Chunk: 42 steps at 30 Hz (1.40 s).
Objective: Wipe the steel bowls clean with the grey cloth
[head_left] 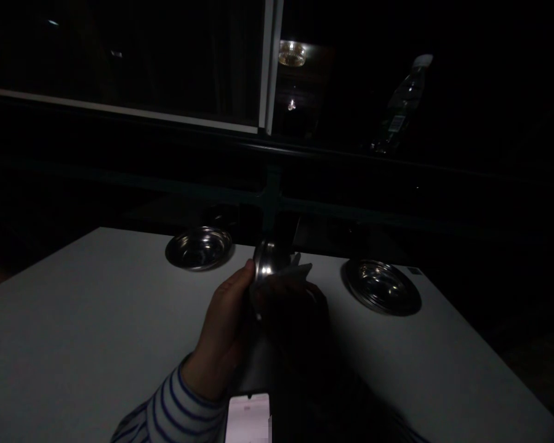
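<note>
My left hand (224,326), in a striped sleeve, is closed around the rim of a small steel bowl (266,261) held tilted above the white table (74,332). A pale cloth or tissue (300,271) lies against the bowl. My right hand (305,314) is a dark shape over the bowl and cloth; its fingers are too dark to read. Two more steel bowls rest on the table, one at the far left (198,247) and one at the right (381,286).
A lit phone screen (248,419) sits at the table's near edge. Beyond the table the room is dark, with a white window frame (268,67), a round lamp reflection (292,53) and a leaning plastic bottle (404,101).
</note>
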Each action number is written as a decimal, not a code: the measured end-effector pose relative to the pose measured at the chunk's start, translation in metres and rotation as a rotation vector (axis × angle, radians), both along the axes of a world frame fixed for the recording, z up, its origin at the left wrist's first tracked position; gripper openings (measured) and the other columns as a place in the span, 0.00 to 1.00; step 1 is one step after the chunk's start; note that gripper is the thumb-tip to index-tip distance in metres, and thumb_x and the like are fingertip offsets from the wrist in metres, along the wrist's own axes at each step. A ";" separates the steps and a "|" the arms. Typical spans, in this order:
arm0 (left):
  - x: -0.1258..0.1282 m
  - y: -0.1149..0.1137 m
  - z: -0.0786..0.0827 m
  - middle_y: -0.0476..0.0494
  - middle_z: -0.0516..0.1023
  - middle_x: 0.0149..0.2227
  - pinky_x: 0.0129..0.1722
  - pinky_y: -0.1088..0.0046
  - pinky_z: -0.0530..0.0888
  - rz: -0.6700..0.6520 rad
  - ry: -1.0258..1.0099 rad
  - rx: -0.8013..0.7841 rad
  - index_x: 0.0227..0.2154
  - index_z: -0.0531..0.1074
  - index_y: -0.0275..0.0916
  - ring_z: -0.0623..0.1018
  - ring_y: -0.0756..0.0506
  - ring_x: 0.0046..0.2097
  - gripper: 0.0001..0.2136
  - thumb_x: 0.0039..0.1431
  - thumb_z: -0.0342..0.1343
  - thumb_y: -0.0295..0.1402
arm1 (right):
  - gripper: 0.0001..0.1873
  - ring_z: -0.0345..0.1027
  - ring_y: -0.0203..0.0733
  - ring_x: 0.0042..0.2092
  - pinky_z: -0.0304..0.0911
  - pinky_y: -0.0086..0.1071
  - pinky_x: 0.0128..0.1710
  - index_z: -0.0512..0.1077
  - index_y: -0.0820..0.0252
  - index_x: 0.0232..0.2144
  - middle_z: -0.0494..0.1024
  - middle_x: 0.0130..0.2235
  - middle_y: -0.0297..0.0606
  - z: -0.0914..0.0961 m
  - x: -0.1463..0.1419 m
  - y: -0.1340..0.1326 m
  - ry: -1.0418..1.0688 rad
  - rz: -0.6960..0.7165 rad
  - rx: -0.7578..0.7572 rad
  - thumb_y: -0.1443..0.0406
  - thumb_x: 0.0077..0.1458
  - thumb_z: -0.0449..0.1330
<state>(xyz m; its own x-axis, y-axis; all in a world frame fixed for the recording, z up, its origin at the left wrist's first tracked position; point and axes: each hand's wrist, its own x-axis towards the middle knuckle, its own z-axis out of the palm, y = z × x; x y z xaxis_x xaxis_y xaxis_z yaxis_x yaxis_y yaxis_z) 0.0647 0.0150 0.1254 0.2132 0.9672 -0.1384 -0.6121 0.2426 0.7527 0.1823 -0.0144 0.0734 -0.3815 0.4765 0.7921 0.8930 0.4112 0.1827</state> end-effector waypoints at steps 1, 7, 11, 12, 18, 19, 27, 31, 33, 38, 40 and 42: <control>0.001 -0.001 0.000 0.44 0.78 0.27 0.31 0.71 0.71 -0.028 -0.006 -0.023 0.28 0.75 0.36 0.77 0.44 0.32 0.09 0.47 0.60 0.37 | 0.18 0.58 0.44 0.53 0.54 0.45 0.52 0.64 0.57 0.50 0.71 0.49 0.37 0.002 0.001 -0.001 0.011 -0.009 -0.026 0.65 0.56 0.54; 0.000 0.002 0.002 0.44 0.79 0.28 0.32 0.71 0.71 -0.064 -0.045 -0.096 0.28 0.75 0.36 0.77 0.44 0.33 0.08 0.48 0.59 0.36 | 0.14 0.63 0.45 0.48 0.57 0.45 0.48 0.67 0.54 0.46 0.73 0.44 0.38 -0.011 -0.001 0.000 0.009 -0.038 -0.031 0.66 0.55 0.55; -0.003 0.002 0.003 0.45 0.79 0.27 0.30 0.72 0.70 -0.067 -0.046 -0.088 0.29 0.75 0.35 0.77 0.45 0.32 0.08 0.49 0.59 0.36 | 0.15 0.62 0.44 0.49 0.54 0.46 0.50 0.67 0.56 0.46 0.74 0.45 0.37 -0.008 -0.002 -0.001 -0.050 -0.026 -0.014 0.67 0.55 0.54; -0.002 0.001 0.002 0.45 0.78 0.26 0.28 0.73 0.70 -0.073 -0.041 -0.095 0.28 0.75 0.35 0.77 0.46 0.31 0.08 0.49 0.59 0.36 | 0.16 0.61 0.45 0.50 0.53 0.46 0.51 0.67 0.56 0.47 0.73 0.47 0.37 -0.004 -0.001 -0.001 -0.057 -0.011 -0.024 0.66 0.55 0.54; -0.001 0.000 0.000 0.46 0.77 0.22 0.23 0.75 0.66 -0.087 0.010 -0.131 0.26 0.75 0.34 0.75 0.48 0.25 0.11 0.48 0.59 0.39 | 0.18 0.58 0.46 0.53 0.53 0.47 0.52 0.66 0.58 0.48 0.71 0.49 0.39 -0.002 0.000 -0.002 -0.004 -0.007 -0.021 0.67 0.53 0.56; -0.001 0.001 -0.001 0.46 0.77 0.22 0.23 0.75 0.67 -0.076 0.012 -0.118 0.27 0.75 0.34 0.75 0.48 0.25 0.11 0.48 0.59 0.39 | 0.16 0.59 0.46 0.52 0.53 0.47 0.51 0.67 0.57 0.46 0.71 0.48 0.39 -0.005 -0.001 -0.002 -0.023 0.001 -0.012 0.67 0.53 0.56; -0.002 0.001 -0.004 0.50 0.71 0.15 0.19 0.77 0.64 -0.102 0.188 0.013 0.21 0.75 0.35 0.67 0.52 0.17 0.12 0.48 0.59 0.40 | 0.20 0.58 0.46 0.51 0.53 0.46 0.51 0.64 0.60 0.49 0.69 0.49 0.42 0.006 0.005 -0.001 0.060 -0.037 -0.001 0.62 0.53 0.54; -0.003 0.001 -0.004 0.48 0.73 0.17 0.19 0.78 0.65 -0.116 0.204 -0.001 0.22 0.75 0.35 0.70 0.51 0.19 0.11 0.46 0.60 0.39 | 0.18 0.60 0.46 0.49 0.56 0.44 0.49 0.65 0.58 0.47 0.70 0.46 0.41 -0.001 0.002 0.002 0.041 -0.031 0.003 0.62 0.53 0.54; -0.005 0.002 -0.003 0.48 0.73 0.17 0.18 0.79 0.64 -0.095 0.238 0.018 0.21 0.74 0.35 0.70 0.52 0.18 0.10 0.46 0.60 0.38 | 0.14 0.61 0.44 0.48 0.56 0.43 0.48 0.67 0.55 0.44 0.71 0.44 0.39 -0.008 0.000 0.004 0.005 0.004 0.062 0.64 0.53 0.54; -0.008 0.004 -0.002 0.48 0.73 0.17 0.18 0.79 0.65 -0.153 0.268 0.069 0.21 0.74 0.35 0.70 0.52 0.18 0.10 0.48 0.59 0.38 | 0.17 0.61 0.45 0.48 0.55 0.45 0.49 0.66 0.57 0.46 0.71 0.46 0.39 0.001 0.006 0.000 0.011 0.025 -0.024 0.62 0.53 0.55; -0.008 0.004 -0.002 0.47 0.73 0.17 0.18 0.79 0.64 -0.175 0.260 0.052 0.21 0.74 0.35 0.70 0.52 0.18 0.11 0.48 0.59 0.38 | 0.20 0.61 0.46 0.49 0.56 0.45 0.49 0.64 0.60 0.49 0.71 0.47 0.41 0.009 0.009 -0.003 0.066 0.020 -0.054 0.61 0.53 0.55; -0.009 0.004 -0.001 0.47 0.73 0.16 0.17 0.79 0.64 -0.171 0.249 0.026 0.21 0.74 0.34 0.70 0.52 0.17 0.10 0.47 0.60 0.38 | 0.20 0.60 0.47 0.50 0.56 0.45 0.49 0.64 0.61 0.49 0.71 0.47 0.42 0.009 0.009 -0.003 0.069 0.021 -0.064 0.62 0.53 0.55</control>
<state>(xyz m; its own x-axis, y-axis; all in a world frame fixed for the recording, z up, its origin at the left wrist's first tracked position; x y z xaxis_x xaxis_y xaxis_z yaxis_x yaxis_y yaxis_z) 0.0561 0.0193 0.1242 0.3361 0.9239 -0.1829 -0.3600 0.3055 0.8815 0.1913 -0.0173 0.0821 -0.3374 0.5197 0.7849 0.8937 0.4389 0.0936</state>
